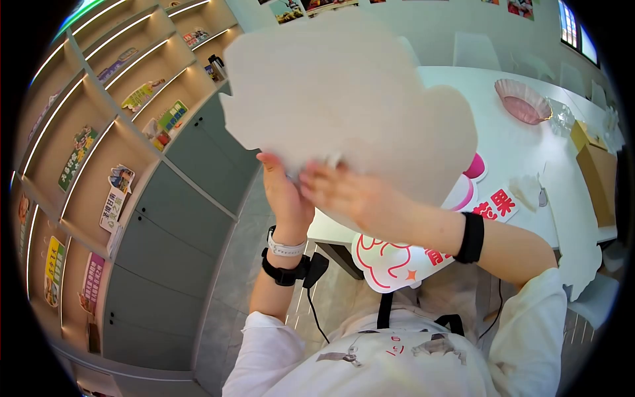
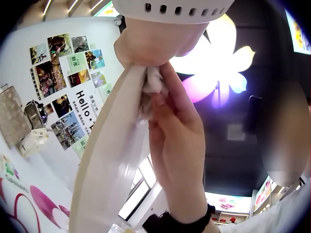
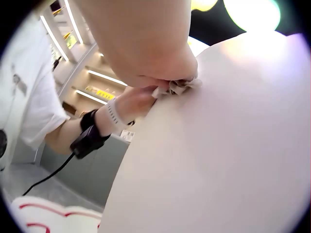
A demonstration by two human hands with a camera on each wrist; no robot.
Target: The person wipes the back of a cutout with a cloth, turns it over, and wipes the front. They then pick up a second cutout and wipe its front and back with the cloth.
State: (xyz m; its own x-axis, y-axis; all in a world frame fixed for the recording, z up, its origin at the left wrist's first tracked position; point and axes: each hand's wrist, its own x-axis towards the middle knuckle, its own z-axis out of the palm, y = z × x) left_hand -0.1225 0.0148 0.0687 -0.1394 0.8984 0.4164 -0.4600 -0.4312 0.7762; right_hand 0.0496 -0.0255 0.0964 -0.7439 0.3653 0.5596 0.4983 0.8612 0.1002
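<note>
A large cut-out foam board (image 1: 344, 99), blank and off-white on the face toward me, is held up tilted in front of me. My left hand (image 1: 288, 198) grips its lower left edge, thumb on the near side. Close beside it, my right hand (image 1: 357, 198) presses a crumpled white tissue (image 3: 182, 87) against the blank face near that edge. The left wrist view shows the board (image 2: 104, 150) nearly edge-on, with the tissue (image 2: 154, 85) pinched under the right hand's fingers (image 2: 167, 114).
Behind the board stands a white table (image 1: 489, 83) with a pink fluted bowl (image 1: 522, 102) and a cardboard box (image 1: 598, 182). Printed cut-out signs (image 1: 387, 264) lie at the near edge. Lit shelves (image 1: 99, 126) and grey cabinets (image 1: 162, 264) line the left.
</note>
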